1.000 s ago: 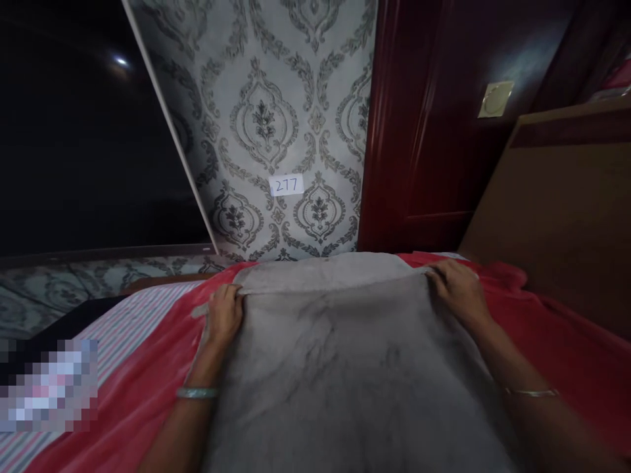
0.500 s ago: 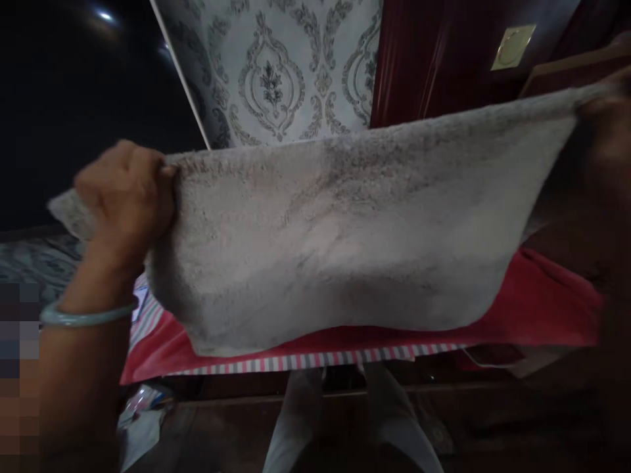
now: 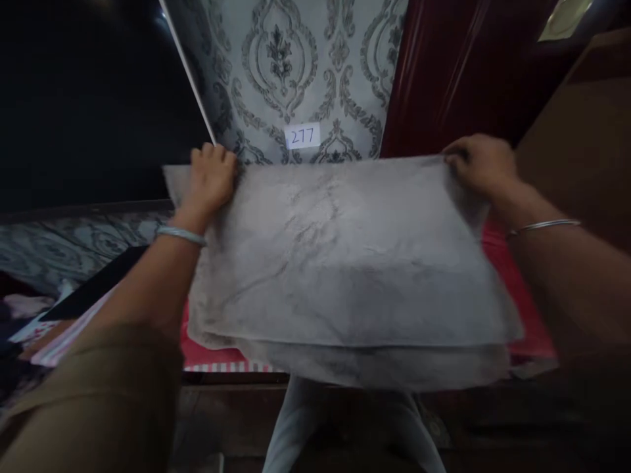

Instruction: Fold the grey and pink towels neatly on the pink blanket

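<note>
A grey plush towel (image 3: 355, 282) is stretched between my two hands, with two layers showing at its lower edge. My left hand (image 3: 213, 174) is closed on its upper left edge, and a corner sticks out beyond the fingers. At the upper right corner, my right hand (image 3: 480, 164) pinches the edge between thumb and fingers. Underneath lies a red cloth (image 3: 530, 315) with a striped border (image 3: 231, 366), mostly covered by the towel. I cannot tell whether the towel rests on it.
A paper label reading 277 (image 3: 302, 135) stands against the patterned wallpaper (image 3: 279, 59). A large dark panel (image 3: 89, 98) is at the left, with a pile of clothes (image 3: 29, 315) below it. On the right are a dark red door panel (image 3: 453, 66) and a brown box (image 3: 586, 131).
Both hands have moved inward and lowered the towel; the left went right, the right went left. The 277 label has come into view above the towel's edge.
</note>
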`<state>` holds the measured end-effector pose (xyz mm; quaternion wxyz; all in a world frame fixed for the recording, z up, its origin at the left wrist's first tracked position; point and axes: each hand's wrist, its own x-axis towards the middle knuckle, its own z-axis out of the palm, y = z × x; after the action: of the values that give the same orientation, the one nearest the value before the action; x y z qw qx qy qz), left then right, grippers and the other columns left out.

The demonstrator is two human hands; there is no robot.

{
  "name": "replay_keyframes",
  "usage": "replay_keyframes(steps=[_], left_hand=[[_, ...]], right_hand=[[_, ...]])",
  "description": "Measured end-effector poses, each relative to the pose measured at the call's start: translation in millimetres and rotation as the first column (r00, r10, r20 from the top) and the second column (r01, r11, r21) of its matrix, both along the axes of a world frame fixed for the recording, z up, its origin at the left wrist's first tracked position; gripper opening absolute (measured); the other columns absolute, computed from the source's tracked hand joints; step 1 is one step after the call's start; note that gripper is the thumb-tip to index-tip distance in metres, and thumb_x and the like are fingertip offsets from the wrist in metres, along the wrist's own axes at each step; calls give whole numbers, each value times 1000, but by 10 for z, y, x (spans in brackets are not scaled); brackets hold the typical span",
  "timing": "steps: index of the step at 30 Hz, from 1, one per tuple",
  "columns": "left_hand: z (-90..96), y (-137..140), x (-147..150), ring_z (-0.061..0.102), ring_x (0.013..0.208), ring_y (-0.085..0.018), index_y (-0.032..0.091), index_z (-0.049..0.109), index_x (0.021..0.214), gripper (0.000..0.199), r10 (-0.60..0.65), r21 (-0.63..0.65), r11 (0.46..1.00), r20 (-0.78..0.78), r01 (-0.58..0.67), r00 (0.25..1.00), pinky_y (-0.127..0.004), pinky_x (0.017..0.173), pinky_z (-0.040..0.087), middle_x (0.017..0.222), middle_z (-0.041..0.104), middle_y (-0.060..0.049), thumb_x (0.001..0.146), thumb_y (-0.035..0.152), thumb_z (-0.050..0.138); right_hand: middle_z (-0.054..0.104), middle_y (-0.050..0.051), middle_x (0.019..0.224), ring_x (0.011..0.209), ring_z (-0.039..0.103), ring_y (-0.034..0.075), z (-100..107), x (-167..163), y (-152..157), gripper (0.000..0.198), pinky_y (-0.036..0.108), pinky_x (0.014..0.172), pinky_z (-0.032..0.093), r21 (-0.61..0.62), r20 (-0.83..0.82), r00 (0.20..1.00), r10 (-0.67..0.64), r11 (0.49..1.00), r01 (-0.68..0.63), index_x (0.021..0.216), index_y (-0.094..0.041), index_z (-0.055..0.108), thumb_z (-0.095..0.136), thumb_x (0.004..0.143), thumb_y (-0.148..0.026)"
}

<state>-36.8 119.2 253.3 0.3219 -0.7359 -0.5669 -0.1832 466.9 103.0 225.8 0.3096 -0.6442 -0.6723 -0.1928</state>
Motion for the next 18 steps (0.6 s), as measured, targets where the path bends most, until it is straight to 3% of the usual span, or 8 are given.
replay_keyframes(steps=[2,4,7,9,11,13,18], left_hand=[[-446,222,61,40,134,-32,5,60,122,36,-12,-109,994,-35,8,999,-55,109,29,140,50,-21,96,11,37],[-938,278,79,44,131,-34,10,67,115,32,-65,-246,968,-78,44,995,-54,107,33,141,52,-21,93,12,44],[-1628,116,-40,51,126,-33,16,71,110,29,-84,-468,881,-4,73,996,-50,107,38,131,61,-19,87,17,54],[-1984,-83,-226,55,124,-31,18,70,117,34,-61,-577,812,53,81,997,-48,107,41,132,63,-16,87,23,55],[-2229,-310,-472,57,126,-28,19,66,126,40,-30,-612,786,99,85,995,-45,106,44,136,62,-14,89,26,52],[-2372,-554,-736,55,130,-27,18,63,130,44,31,-601,792,213,106,977,-44,109,43,141,59,-14,90,30,49],[-2476,-1214,-1168,59,126,-27,16,63,129,47,239,-545,838,438,44,867,-45,110,44,134,64,-13,87,33,50]], right_hand=[[68,19,119,115,60,27,-436,-159,190,32,45,95,45,-107,5,1000,10,994,-10,120,-7,69,51,96,-18],[70,14,118,110,62,28,-967,-244,225,30,44,94,48,-189,32,995,97,978,-89,116,-15,72,62,89,-14],[70,15,119,113,61,30,-1782,-225,52,26,46,98,49,-329,54,950,308,904,-274,109,-15,73,62,86,-16],[69,14,120,113,62,30,-2232,-124,-129,29,46,101,49,-386,10,931,364,861,-332,111,-17,72,56,87,-23],[66,12,129,120,59,31,-2557,16,-306,36,49,102,49,-383,-37,941,337,865,-325,118,-21,70,51,89,-31],[63,12,134,126,57,32,-2768,154,-462,44,52,106,46,-339,-77,946,316,884,-323,124,-24,67,46,89,-39],[59,15,139,127,56,40,-3086,362,-801,61,61,105,46,-200,-197,945,263,933,-301,137,-32,59,43,84,-58]])
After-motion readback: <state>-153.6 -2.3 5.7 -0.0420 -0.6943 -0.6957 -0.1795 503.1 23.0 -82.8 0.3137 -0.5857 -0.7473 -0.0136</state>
